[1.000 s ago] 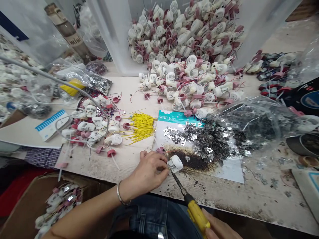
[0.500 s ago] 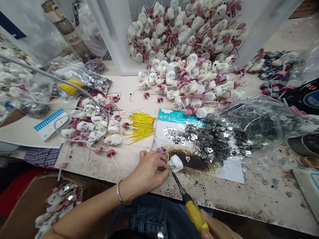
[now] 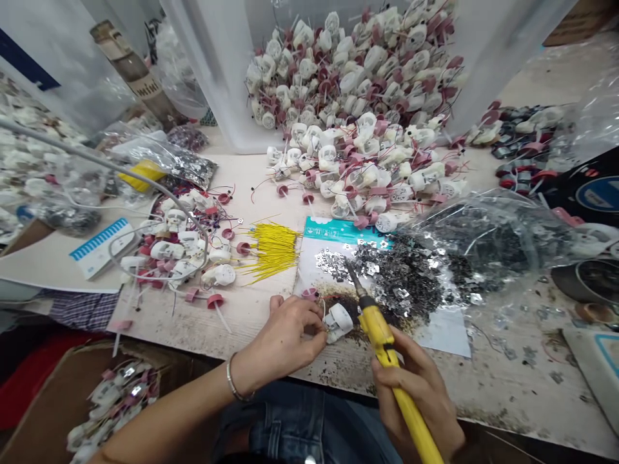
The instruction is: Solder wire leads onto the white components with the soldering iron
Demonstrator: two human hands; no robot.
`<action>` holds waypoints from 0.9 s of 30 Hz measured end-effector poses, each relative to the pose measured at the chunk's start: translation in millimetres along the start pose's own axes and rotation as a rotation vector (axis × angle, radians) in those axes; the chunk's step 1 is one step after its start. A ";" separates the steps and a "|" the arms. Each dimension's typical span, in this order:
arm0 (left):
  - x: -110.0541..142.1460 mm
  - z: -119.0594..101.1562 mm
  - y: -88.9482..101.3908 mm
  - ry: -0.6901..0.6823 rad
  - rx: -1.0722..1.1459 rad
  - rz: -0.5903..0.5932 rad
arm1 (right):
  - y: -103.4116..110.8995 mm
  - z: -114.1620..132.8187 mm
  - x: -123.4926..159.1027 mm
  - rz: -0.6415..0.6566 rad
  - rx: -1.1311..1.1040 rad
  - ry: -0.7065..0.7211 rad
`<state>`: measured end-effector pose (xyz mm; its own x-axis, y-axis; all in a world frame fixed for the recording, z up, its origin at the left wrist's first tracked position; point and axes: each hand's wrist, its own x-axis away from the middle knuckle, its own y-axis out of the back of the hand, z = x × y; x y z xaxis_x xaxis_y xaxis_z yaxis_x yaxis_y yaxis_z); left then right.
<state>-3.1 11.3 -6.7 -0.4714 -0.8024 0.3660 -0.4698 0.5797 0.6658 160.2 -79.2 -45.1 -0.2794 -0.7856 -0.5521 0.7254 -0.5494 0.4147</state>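
Note:
Between its thumb and fingers, my left hand (image 3: 294,332) pinches a small white round plastic part (image 3: 340,318) with a thin wire looping up from it. A pink cap (image 3: 310,294) lies just beyond those fingers. The yellow-handled soldering iron (image 3: 380,332) is gripped in my right hand (image 3: 420,393), its dark tip pointing up and away over the small metal pieces (image 3: 333,264). That tip stands apart from the white part. Brown-black residue (image 3: 360,316) is scattered on the white sheet (image 3: 449,335) beside the part.
Yellow wires (image 3: 273,251) lie in a bundle left of the sheet. A large bin (image 3: 207,71) holds many white and pink parts, with more heaped before it. A clear bag (image 3: 512,238) of dark pieces is at right. A grey cable (image 3: 87,154) arcs across the left side.
The soldering iron has moved up and away from the white part, over the metal pieces. My right hand has come further into view. My left hand still pinches the part.

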 end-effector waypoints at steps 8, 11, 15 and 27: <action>6.4 0.7 5.1 -0.045 0.025 -0.012 | -33.8 -20.6 -2.4 0.036 -0.001 0.174; 12.9 4.2 1.7 -0.148 0.007 -0.062 | -28.7 -9.3 -1.3 -0.024 -0.039 0.092; 29.5 8.0 11.6 -0.272 -0.003 -0.045 | -18.6 -7.1 -11.9 -0.020 -0.049 0.028; 169.8 120.8 139.5 0.750 -0.407 -0.245 | -22.2 -71.9 -16.6 0.165 0.081 0.286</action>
<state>-238.8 -26.9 69.8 0.2876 -0.8621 0.4173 -0.1239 0.3985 0.9087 194.0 -33.5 -97.2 0.0337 -0.7604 -0.6485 0.6908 -0.4512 0.5650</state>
